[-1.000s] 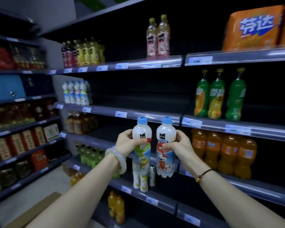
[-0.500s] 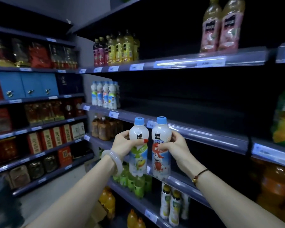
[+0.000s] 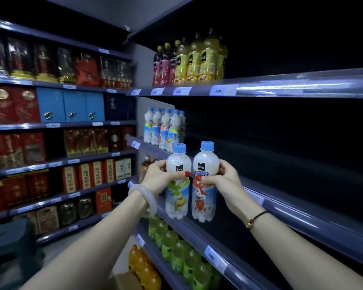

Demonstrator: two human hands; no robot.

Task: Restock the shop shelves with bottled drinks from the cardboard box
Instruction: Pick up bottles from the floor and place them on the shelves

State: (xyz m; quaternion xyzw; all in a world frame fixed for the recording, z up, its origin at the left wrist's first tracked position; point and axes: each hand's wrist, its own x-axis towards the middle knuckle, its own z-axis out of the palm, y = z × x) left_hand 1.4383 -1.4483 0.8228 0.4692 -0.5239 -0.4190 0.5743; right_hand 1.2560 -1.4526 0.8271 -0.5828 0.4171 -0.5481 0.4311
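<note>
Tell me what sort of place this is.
Most likely an aisle in a small grocery or convenience shop. Tiered shelves carry price tags along their front edges, rows of matching bottled drinks stand on them, and boxed goods fill the shelving to the left.

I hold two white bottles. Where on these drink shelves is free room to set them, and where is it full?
Free: the middle shelf right of the white bottle cluster, dark and bare along its rail; also the top shelf right of the yellow bottles. Crowded: both left ends, and the green bottles lower down.
</note>
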